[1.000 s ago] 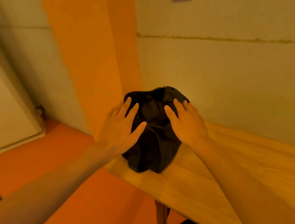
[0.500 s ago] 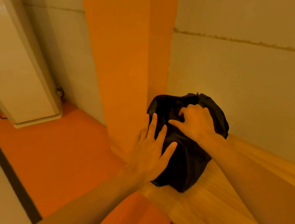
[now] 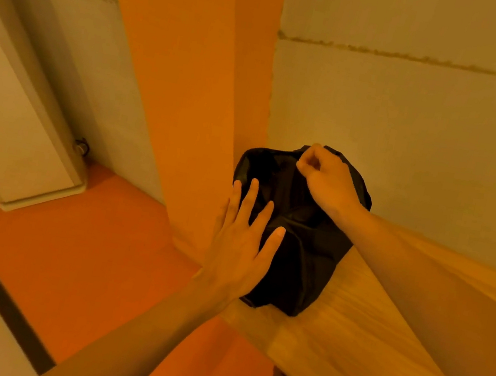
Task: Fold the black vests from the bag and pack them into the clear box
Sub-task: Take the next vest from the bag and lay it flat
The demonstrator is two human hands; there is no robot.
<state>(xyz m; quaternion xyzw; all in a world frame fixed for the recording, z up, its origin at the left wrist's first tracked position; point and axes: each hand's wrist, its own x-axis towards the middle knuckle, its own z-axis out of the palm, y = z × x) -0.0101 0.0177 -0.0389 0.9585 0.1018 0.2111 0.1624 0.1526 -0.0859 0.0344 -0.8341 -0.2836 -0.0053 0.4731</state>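
Right hand [image 3: 327,182] clamped on top rim of the bag [image 3: 304,254], upright at the desk [image 3: 362,340] left end. Left hand [image 3: 239,249] flat, spread, against its near side. I read the mouth as facing up, right hand nearest.

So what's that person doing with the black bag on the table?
A person seems to be opening the black bag at the corner of the wooden table. Their right grip pinches the bag's top edge, and their left grip lies flat against its side, steadying it. No vest shows yet.
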